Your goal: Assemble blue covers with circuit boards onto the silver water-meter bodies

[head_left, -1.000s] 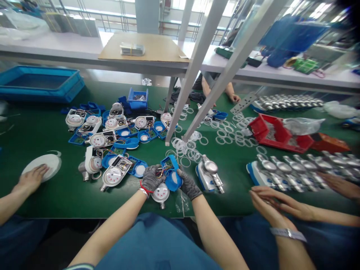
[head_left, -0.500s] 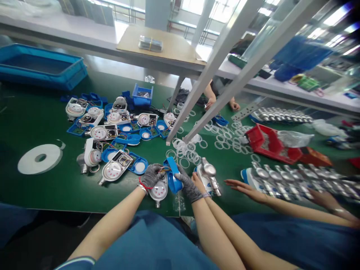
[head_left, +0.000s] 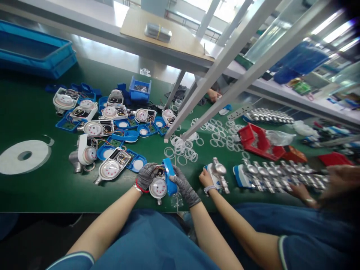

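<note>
A water meter (head_left: 158, 188) with a round white dial lies at the table's front edge, its battery compartment and thin wires showing above the dial. My left hand (head_left: 146, 177), in a grey glove, is closed around the meter's upper left side, fingertips by the wires. My right hand (head_left: 183, 184), also gloved, grips a blue cover (head_left: 169, 176) that stands tilted on edge along the meter's right side. Wires run between meter and cover; the cover's inside is turned away. An opened meter (head_left: 111, 168) with its blue cover (head_left: 137, 162) lies left of my hands.
Several opened meters (head_left: 97, 128) lie behind to the left, near a tape roll (head_left: 36, 155) and a blue parts bin (head_left: 140, 90). Clear rings (head_left: 184, 148) are scattered ahead, by slanting metal posts (head_left: 197, 123). At right, a co-worker's hand (head_left: 206, 178) holds another meter (head_left: 218, 173).
The blue cover has turned more edge-on and sits closer to the meter, showing more of the dial and wires. The co-worker's meter has shifted right, away from my right hand.
</note>
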Available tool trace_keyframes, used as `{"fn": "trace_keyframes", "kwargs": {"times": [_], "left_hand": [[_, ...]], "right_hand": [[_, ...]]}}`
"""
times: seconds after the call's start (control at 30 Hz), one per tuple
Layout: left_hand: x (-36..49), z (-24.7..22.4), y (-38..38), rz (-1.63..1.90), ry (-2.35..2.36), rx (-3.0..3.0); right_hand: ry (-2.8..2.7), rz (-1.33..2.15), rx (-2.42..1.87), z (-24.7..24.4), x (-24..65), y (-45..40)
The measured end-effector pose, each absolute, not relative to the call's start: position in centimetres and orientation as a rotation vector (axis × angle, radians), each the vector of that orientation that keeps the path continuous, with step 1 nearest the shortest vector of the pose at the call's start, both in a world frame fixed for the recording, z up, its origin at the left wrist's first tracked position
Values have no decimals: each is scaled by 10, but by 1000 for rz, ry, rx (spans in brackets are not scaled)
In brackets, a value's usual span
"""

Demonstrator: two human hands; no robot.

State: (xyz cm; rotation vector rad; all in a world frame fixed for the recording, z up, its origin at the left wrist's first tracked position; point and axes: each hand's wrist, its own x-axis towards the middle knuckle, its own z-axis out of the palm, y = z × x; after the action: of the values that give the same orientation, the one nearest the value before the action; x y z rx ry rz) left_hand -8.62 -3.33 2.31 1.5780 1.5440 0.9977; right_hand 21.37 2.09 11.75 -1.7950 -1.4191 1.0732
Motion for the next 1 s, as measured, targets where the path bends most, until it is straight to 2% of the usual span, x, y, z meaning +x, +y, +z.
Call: {"fn": "trace_keyframes", "kwargs": {"times": [0.3, 0.53, 0.73, 1.0], "left_hand": [[-83, 25, -36, 1039, 1541, 1623], [-89, 26, -37, 1129, 1422, 1626], [-84, 18, -40, 1197, 1533, 1304], [-106, 28, -60, 1223, 1336, 973]], "right_hand": [[-1450, 1594, -1447, 116, 96, -39], [-1880, 1100, -1833, 131, 71, -48], [-2100, 772, -2181, 128, 43, -68], [-2201, 659, -2196, 124, 39, -70]]}}
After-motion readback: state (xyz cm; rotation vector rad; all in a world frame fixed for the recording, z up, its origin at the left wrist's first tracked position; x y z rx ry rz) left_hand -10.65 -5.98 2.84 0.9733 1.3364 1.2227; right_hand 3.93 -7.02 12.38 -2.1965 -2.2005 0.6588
